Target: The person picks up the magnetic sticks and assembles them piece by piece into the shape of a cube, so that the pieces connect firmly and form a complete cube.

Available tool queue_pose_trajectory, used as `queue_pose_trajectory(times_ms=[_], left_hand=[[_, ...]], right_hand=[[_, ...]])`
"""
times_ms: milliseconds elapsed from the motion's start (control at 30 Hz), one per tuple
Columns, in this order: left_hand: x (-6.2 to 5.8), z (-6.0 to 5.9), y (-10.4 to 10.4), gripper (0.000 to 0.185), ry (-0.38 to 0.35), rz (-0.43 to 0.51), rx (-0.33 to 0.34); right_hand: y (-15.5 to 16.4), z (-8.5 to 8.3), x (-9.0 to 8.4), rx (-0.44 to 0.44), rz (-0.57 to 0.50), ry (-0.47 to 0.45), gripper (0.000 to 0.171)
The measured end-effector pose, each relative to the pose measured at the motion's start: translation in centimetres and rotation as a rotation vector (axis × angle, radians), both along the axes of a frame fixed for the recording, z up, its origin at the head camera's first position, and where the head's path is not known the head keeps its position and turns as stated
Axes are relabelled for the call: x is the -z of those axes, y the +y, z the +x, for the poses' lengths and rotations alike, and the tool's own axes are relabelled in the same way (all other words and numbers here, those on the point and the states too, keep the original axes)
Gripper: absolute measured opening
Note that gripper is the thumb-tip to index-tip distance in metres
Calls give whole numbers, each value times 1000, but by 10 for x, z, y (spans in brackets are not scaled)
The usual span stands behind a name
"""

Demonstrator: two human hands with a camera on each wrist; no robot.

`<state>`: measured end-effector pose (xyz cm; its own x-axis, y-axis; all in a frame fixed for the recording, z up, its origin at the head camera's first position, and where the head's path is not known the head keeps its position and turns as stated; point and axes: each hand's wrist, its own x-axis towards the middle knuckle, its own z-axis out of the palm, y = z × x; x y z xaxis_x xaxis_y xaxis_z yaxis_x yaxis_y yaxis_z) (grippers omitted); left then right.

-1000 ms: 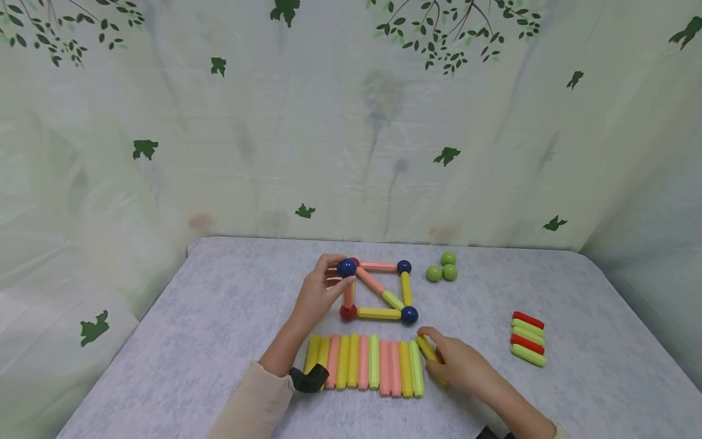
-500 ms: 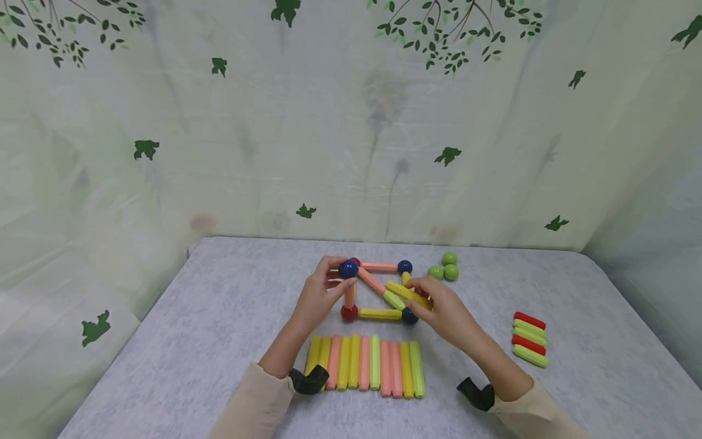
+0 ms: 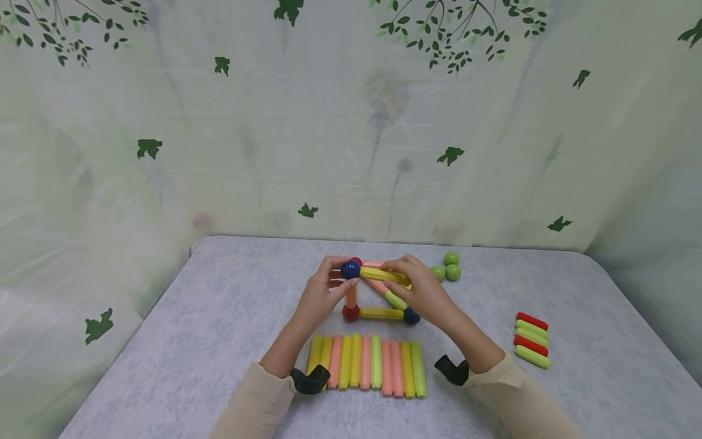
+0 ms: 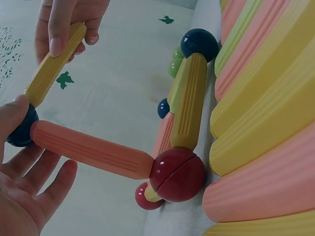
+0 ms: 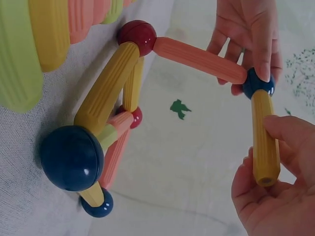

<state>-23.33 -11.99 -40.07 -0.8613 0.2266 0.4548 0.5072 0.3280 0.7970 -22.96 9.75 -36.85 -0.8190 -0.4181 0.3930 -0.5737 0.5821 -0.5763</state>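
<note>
Left hand (image 3: pixel 320 292) pinching blue ball (image 3: pixel 350 269) up high. Right hand (image 3: pixel 419 291) pinching yellow stick (image 3: pixel 385 276), one end touching that ball. Row of sticks (image 3: pixel 366 361) lying near.

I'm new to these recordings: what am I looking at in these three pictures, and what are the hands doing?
No machine here: a person works with two bare hands. The wide picture comes from a camera on the head; the two close-ups come from cameras on each wrist.

On the grey table stands a frame of sticks and balls. In front of it lies a row of sticks; to the right are green balls and a small stack of red and green sticks.

The left hand pinches a blue ball atop an upright pink stick. The right hand holds a yellow stick, its end against that ball.
</note>
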Motion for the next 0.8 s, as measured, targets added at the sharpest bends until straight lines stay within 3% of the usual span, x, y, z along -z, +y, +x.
queue_pose_trajectory(times_ms=[367,567,800], left_hand=[[-13,-6,6,50,-141,19,76],[-12,-12,13,32,-75,-88,59],[-10,-12,13,25,-71,-72,24]], right_hand=[[2,-1,4,7,-69,28,25],[7,-5,7,-32,-95,54,25],[41,-15,14,-4,-180,14,39]])
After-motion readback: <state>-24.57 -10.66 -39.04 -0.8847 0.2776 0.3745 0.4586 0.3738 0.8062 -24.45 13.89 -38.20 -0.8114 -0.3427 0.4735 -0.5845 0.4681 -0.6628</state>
